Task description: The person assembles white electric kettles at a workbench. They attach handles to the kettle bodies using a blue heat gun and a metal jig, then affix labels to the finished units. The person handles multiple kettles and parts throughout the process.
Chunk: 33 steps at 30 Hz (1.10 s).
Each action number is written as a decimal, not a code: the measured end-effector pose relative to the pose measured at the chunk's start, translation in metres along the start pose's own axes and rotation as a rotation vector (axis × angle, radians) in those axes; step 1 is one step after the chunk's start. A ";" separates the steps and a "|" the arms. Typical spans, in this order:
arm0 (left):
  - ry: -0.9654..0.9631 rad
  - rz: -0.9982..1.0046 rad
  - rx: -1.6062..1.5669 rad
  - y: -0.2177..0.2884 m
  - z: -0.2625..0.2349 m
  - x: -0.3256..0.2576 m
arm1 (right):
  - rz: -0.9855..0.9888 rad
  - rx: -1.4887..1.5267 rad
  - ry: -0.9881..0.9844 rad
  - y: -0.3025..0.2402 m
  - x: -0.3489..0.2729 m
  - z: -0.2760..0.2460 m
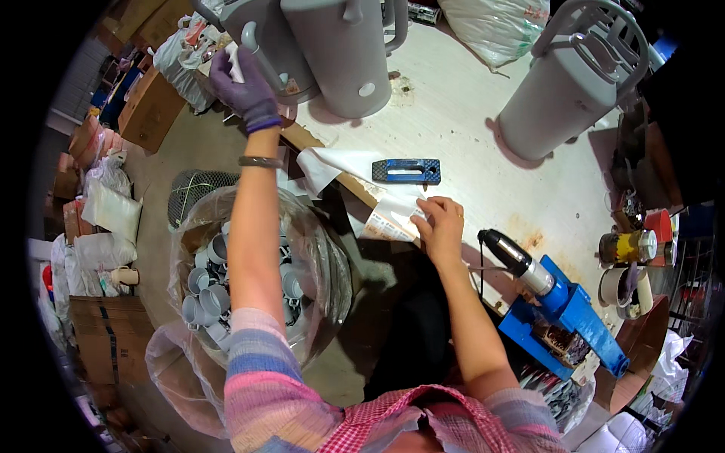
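My left hand [245,87], in a purple glove, is closed on a white crumpled cloth or paper piece [235,63]. It is beside the handle of a grey handled jug [264,49] at the far left of the table. A second grey jug [336,60] stands close to its right. My bare right hand [442,228] is at the table's near edge, its fingers curled and pinched on a white printed label sheet [389,217] that hangs partly over the edge. Just beyond it lies a blue slotted block [406,171].
A blue fixture [555,317] holding a black-and-silver tool is at the right. Another grey jug [559,98] stands at the far right, near a yellow-banded jar [628,247]. Below my left arm, a plastic-lined bin [325,264] holds several grey handled parts [215,300].
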<state>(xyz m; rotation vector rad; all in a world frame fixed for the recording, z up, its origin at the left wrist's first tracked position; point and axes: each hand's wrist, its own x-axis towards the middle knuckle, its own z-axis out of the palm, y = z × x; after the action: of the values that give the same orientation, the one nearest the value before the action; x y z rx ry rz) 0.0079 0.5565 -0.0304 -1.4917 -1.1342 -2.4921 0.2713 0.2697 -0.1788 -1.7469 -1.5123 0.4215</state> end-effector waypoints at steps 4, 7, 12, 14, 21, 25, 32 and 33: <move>-0.277 0.133 0.009 0.043 0.046 -0.019 | 0.081 0.042 0.036 -0.011 0.006 0.005; -0.309 0.001 0.425 0.074 0.088 -0.031 | 0.139 0.004 0.078 -0.013 0.008 0.007; -0.359 -0.128 0.520 0.072 0.106 -0.029 | 0.106 0.038 0.069 -0.011 -0.006 0.013; -0.244 0.022 0.413 0.046 0.102 -0.031 | 0.088 0.036 0.063 -0.016 -0.007 0.012; -0.276 0.124 -0.002 0.109 0.051 -0.016 | -0.095 -0.109 0.132 0.001 -0.018 0.021; -0.162 -0.022 -0.153 0.201 -0.031 0.005 | -0.173 -0.169 0.163 -0.021 -0.015 0.004; -0.374 0.544 0.844 0.313 -0.222 0.018 | -0.201 -0.179 0.121 -0.008 -0.023 0.025; -0.330 0.213 0.659 0.320 -0.246 0.010 | -0.177 -0.202 0.090 -0.008 -0.021 0.023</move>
<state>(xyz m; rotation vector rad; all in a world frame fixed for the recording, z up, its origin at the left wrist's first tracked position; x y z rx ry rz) -0.0655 0.1789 0.0914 -1.7054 -1.5362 -1.5350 0.2450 0.2576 -0.1922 -1.7397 -1.6747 0.1012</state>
